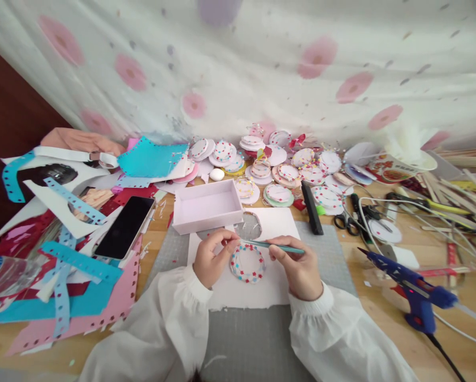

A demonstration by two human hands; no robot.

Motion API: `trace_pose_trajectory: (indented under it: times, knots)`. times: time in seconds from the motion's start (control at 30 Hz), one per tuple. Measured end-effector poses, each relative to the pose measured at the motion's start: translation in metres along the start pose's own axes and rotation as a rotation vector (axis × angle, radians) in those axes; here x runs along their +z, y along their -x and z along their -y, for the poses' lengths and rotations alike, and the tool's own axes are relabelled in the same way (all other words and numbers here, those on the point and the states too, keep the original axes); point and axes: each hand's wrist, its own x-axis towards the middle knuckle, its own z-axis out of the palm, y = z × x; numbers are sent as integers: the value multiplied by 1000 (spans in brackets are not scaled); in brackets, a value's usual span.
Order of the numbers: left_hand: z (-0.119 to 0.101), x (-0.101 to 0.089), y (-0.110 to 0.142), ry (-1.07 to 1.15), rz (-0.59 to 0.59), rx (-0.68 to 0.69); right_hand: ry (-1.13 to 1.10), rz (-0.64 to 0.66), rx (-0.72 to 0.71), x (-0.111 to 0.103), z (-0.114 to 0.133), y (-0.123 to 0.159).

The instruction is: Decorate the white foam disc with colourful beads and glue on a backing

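My left hand (211, 257) pinches the upper left edge of a white paper disc (247, 262) rimmed with small red and blue shapes. The disc lies on a white sheet (261, 289) with a round hole cut near its top. My right hand (297, 265) grips a thin teal tool (271, 245), held almost level, its tip meeting the disc's top edge beside my left fingertips. Both sleeves are white and puffy.
A pale pink shallow box (207, 206) stands just behind the sheet. Several decorated discs (277, 164) are piled at the back. A phone (125, 227) and punched paper scraps lie left. A blue glue gun (415, 292), scissors (347, 222) and a black bar (311, 208) lie right.
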Motion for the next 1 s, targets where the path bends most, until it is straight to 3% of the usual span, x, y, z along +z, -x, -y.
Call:
trace_pose_trajectory:
  times: [0.6, 1.0]
  knots:
    - [2, 1, 0, 12, 22, -25, -24, 11, 62, 1, 2, 1]
    - [6, -2, 0, -10, 10, 103, -115, -2, 195, 1, -1, 0]
